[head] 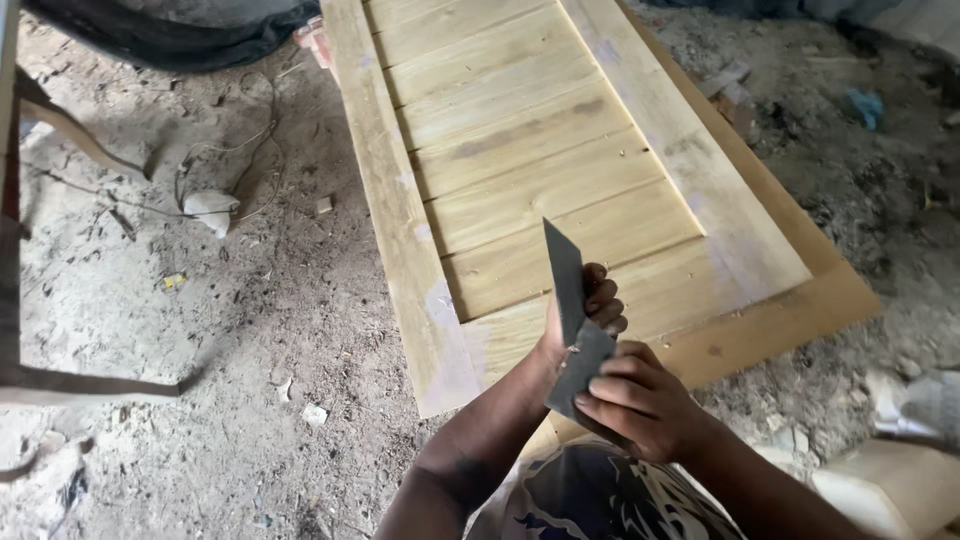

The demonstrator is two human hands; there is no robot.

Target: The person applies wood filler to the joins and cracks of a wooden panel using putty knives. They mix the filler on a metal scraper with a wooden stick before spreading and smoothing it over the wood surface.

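The left hand (585,315) gripped a thin grey metal blade (565,285) upright, its point rising over the near end of the wooden door panel (530,140). The right hand (635,400) closed its fingers on a grey sheet (580,365) pressed against the blade's lower edge. The panel lay flat on the dusty floor (200,300), both hands held above its near edge.

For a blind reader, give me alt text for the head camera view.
Two hands, left hand and right hand, hold a grey sheet of sandpaper above a pale wooden door panel lying on a dusty dirt floor.
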